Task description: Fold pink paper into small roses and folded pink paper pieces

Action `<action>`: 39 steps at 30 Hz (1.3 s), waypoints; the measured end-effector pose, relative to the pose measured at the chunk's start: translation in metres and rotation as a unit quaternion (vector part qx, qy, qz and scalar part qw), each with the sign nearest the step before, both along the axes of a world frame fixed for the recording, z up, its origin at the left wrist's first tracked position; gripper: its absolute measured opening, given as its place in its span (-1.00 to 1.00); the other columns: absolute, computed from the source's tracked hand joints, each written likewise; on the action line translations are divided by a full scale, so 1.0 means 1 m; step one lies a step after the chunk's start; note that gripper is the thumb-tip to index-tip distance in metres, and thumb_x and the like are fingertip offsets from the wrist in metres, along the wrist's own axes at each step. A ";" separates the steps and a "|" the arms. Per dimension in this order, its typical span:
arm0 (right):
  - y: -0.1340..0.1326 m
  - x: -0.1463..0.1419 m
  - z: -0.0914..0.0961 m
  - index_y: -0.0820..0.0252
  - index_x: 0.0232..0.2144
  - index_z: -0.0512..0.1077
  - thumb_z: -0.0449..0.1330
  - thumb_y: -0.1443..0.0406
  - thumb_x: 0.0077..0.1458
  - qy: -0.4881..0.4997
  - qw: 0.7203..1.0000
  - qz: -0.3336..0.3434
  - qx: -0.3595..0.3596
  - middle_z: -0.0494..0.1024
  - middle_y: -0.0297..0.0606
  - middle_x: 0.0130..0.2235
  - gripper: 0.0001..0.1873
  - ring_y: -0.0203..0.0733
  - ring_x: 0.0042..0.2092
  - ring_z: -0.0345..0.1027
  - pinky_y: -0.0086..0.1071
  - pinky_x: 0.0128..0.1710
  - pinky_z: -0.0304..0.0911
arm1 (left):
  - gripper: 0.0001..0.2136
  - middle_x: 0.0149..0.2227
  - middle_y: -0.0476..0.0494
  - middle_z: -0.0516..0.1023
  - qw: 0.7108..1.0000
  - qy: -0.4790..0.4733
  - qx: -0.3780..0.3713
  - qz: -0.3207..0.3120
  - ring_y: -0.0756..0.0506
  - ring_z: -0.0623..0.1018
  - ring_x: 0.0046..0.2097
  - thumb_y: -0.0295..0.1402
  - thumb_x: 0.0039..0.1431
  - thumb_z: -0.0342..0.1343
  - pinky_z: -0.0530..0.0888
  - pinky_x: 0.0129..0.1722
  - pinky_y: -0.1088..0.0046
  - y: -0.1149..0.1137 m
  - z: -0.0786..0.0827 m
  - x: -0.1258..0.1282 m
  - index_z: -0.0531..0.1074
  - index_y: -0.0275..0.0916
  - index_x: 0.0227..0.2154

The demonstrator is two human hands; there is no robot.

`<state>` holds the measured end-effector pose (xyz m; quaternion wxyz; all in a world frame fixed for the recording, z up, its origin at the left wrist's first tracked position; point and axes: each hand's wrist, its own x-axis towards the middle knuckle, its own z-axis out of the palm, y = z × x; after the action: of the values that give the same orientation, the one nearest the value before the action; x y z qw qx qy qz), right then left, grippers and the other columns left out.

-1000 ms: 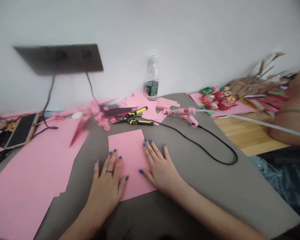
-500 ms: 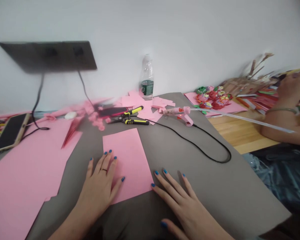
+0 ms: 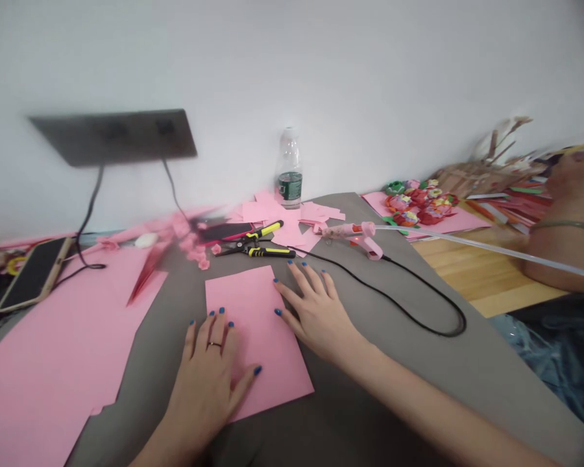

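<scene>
Grey tabletop [image 3: 394, 383], lower centre: my left hand [image 3: 208, 373] and right hand [image 3: 318, 318], both spread wide, should press the rectangular pink paper [image 3: 275, 357] evenly.

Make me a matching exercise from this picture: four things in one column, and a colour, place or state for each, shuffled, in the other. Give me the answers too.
Column one:
1. Left hand
2. Bottle
3. Scissors
4. Glue gun

Column two:
A. Black and yellow
B. Standing upright
C. Pink
D. Across the small sheet's left edge

Pairs: 1-D, 2-B, 3-A, 4-C
</scene>
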<state>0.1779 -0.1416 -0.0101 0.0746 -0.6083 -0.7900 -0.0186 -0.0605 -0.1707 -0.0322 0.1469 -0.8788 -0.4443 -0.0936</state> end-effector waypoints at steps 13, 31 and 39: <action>0.017 -0.018 0.003 0.22 0.28 0.31 0.11 0.14 0.32 -0.019 1.000 -0.008 0.002 0.02 0.06 0.43 -0.44 0.34 0.41 -0.11 0.33 0.29 -0.13 | -0.45 0.12 -0.60 0.47 1.000 -0.008 -0.005 0.008 -0.49 0.40 0.15 -0.01 0.33 -0.08 0.22 0.16 -0.22 -0.001 -0.001 -0.001 0.51 -0.44 -0.02; -0.123 0.030 0.005 -0.07 -0.14 0.57 0.16 0.22 0.19 0.014 0.993 0.116 0.032 0.39 -0.11 0.27 -0.76 0.32 0.24 0.26 0.31 0.01 0.31 | -0.65 0.10 -0.39 0.52 0.990 -0.001 -0.132 -0.054 -0.31 0.49 0.12 -0.38 0.30 -0.05 0.46 0.08 0.10 0.060 0.030 0.029 0.44 -0.36 0.06; -0.094 0.013 0.014 -0.01 0.04 0.47 0.14 0.33 0.23 0.157 0.976 0.147 -0.038 0.37 -0.25 0.30 -0.66 -0.03 0.32 0.20 0.00 0.22 0.27 | -0.63 0.22 -0.34 0.38 0.984 -0.106 -0.145 -0.009 -0.31 0.41 0.22 -0.26 0.32 -0.03 0.40 0.17 0.06 0.088 0.044 0.007 0.35 -0.27 0.12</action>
<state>0.1909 -0.2360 0.0042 0.1760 -0.4831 -0.8495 0.1182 -0.0539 -0.0830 0.0118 -0.0307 -0.8799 -0.4582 -0.1221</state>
